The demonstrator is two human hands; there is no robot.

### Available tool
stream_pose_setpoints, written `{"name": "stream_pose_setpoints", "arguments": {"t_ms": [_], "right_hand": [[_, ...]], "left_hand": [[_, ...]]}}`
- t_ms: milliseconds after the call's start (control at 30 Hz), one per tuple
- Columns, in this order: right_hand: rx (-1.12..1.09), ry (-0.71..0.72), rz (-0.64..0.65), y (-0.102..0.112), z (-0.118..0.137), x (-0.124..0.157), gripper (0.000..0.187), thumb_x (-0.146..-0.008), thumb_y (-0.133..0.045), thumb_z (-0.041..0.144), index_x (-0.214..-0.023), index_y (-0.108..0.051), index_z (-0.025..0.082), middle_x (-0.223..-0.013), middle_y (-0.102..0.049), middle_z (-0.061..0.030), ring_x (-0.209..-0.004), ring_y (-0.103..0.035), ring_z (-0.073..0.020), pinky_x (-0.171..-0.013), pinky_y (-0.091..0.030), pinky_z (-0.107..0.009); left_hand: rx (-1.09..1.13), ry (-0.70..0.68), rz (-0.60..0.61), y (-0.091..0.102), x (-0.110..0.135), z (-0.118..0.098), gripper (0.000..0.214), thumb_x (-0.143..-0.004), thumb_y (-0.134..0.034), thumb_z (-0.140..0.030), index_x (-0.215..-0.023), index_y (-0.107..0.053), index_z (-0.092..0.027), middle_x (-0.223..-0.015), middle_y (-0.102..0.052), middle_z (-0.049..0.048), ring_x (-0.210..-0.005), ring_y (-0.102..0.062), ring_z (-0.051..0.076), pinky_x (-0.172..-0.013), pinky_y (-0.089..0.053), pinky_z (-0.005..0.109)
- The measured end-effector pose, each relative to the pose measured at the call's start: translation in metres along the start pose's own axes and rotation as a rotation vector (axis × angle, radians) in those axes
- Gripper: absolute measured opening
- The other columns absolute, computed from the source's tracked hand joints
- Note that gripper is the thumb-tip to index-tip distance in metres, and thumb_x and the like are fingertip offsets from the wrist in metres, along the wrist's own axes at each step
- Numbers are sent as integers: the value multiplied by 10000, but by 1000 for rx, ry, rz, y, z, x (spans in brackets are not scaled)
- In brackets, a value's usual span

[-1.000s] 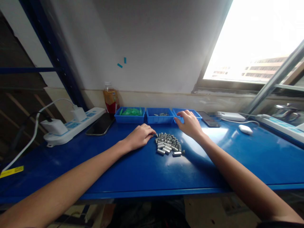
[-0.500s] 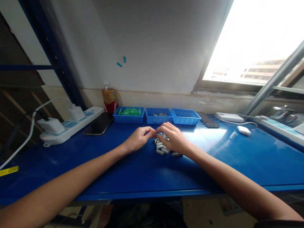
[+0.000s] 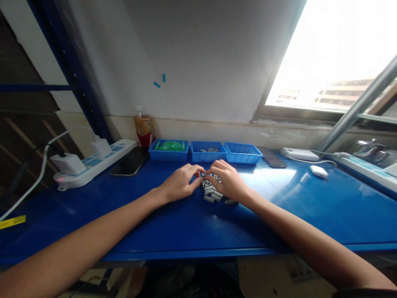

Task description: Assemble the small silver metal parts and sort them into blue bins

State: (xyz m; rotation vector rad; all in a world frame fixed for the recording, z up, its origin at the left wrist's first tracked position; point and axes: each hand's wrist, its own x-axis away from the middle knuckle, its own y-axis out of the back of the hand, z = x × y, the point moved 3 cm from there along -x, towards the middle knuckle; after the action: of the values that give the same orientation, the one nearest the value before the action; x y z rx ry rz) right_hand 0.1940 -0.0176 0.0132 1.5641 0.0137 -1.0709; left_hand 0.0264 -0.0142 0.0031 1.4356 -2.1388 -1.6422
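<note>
Nearest to me, from my remote post, is the front edge of the blue surface (image 3: 198, 231), with both bare forearms reaching in over it. A yellow label (image 3: 12, 222) shows at the near left. Around the middle lies a heap of short metal pieces (image 3: 209, 192), its right part hidden by my right hand (image 3: 227, 180), which arches over it with curled fingers. My left hand (image 3: 182, 183) sits just beside the heap's left side, thumb and forefinger curved toward each other. The fingertips of both hands come close together at the heap's far left; whether either grip is pinching a piece, I cannot tell.

Farther off, a dark phone (image 3: 130, 164) and a white power strip (image 3: 93, 166) lie left, and a small white case (image 3: 319, 171) right. Beyond the hands, three blue trays (image 3: 243, 157) stand in a row: green pieces (image 3: 169, 145) fill the left one, small metal parts (image 3: 211, 150) lie in the middle one. A bottle (image 3: 144, 129) stands behind, near the wall (image 3: 204, 62).
</note>
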Motion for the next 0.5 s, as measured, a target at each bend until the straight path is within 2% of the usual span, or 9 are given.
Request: {"name": "stream_pose_setpoints", "arguments": {"t_ms": [167, 500], "right_hand": [[11, -12, -5, -3, 0, 0, 117, -871, -567, 250, -859, -667, 190, -764, -600, -42, -748, -500, -177, -690, -418, -300], [87, 22, -38, 1, 7, -1, 191, -900, -525, 270, -854, -692, 189, -746, -616, -49, -742, -510, -171, -709, -408, -301]], "left_hand": [[-41, 34, 5, -3, 0, 4, 224, -911, -454, -350, -973, -596, -187, -892, -645, 44, -858, -582, 190, -772, -423, 293], [5, 53, 21, -1, -1, -4, 279, -950, -341, -300, -854, -570, -173, -825, -610, 46, -805, -558, 174, -737, -421, 277]]}}
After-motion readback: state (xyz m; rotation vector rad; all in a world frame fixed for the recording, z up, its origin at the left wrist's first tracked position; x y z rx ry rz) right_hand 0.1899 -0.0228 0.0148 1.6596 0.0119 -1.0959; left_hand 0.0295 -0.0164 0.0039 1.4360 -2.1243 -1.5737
